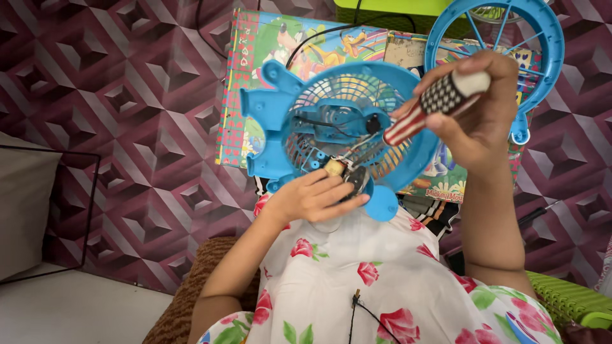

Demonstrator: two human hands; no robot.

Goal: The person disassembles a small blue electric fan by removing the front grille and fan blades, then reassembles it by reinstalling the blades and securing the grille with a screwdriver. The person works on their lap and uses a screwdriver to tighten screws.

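Over your lap, your left hand [315, 197] clamps the blue fan housing [338, 127] by its lower edge, steadying it, while your right hand [475, 111] grips a striped screwdriver [430, 105], tip seemingly at the motor's centre.

A flat rectangular cartoon-printed box [255, 83] lies on the patterned floor. It is green, red and yellow, partly hidden.

The blue fan housing [331, 127] is tilted up on its lower edge, its round grille and wired inner parts facing the person, resting against the left hand [315, 197]. The red-and-white striped screwdriver [433, 105], gripped in the right hand [478, 114], slants down-left, its tip inside the housing.
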